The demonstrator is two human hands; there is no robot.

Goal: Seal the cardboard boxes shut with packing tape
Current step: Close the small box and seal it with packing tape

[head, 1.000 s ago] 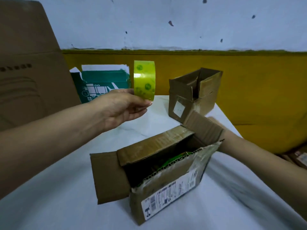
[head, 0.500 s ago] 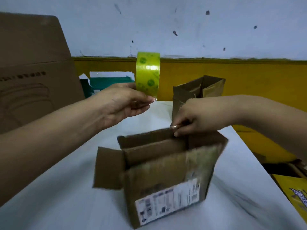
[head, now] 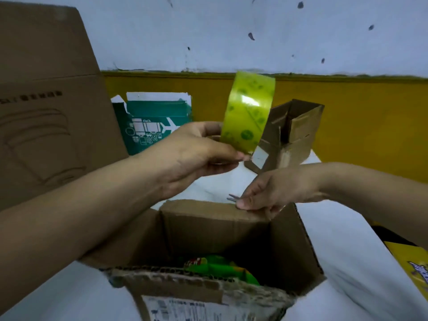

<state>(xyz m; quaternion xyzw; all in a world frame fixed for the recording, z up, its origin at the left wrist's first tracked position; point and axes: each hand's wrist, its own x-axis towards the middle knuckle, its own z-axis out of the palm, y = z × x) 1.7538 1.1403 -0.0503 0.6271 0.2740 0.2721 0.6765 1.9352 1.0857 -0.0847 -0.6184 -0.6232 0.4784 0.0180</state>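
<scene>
We are holding the tape [head: 247, 112] upright in our left hand [head: 192, 156], fingers pinching its lower rim, above the table [head: 347, 262] just behind the open box [head: 215, 228]. Our right hand [head: 275, 191] fingers are pinching the box's far flap. Green packets [head: 220, 267] are lying inside.

Raised left grip [head: 194, 156] pinches; lower right grip [head: 275, 191] pinches, fingers curled.

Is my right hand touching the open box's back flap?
Touching: in the head view the right hand pinches the back flap at its top edge.
</scene>
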